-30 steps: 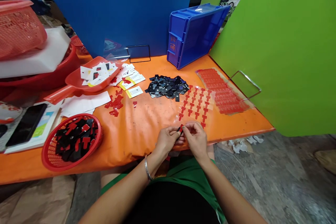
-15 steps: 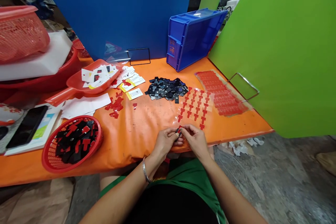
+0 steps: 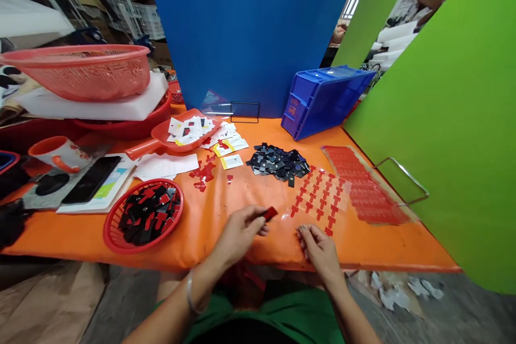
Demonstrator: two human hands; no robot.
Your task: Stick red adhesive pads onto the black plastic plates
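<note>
My left hand [image 3: 241, 231] pinches a small flat black piece with a red T-shaped film [image 3: 270, 214] on it, just above the table. To its right, my right hand [image 3: 320, 250] is closed, thumb against curled fingers. Whether it holds anything is too small to tell. Beyond it lies a clear sheet with rows of red T-shaped stickers [image 3: 321, 204]. A pile of black pieces [image 3: 278, 161] sits behind that. A red basket [image 3: 109, 228] at the left contains black pieces with red on them.
Loose red pieces [image 3: 205, 172] and printed cards lie by a red scoop [image 3: 143, 148]. A phone [image 3: 92, 180] and a mug [image 3: 56, 153] are at far left. A blue crate [image 3: 326, 105] stands on its side near blue and green panels. A red sheet [image 3: 365, 188] lies right.
My hands, together at the black piece before, have parted. The left has moved left with the piece; the right has drawn away to the right. The view has swung left and up.
</note>
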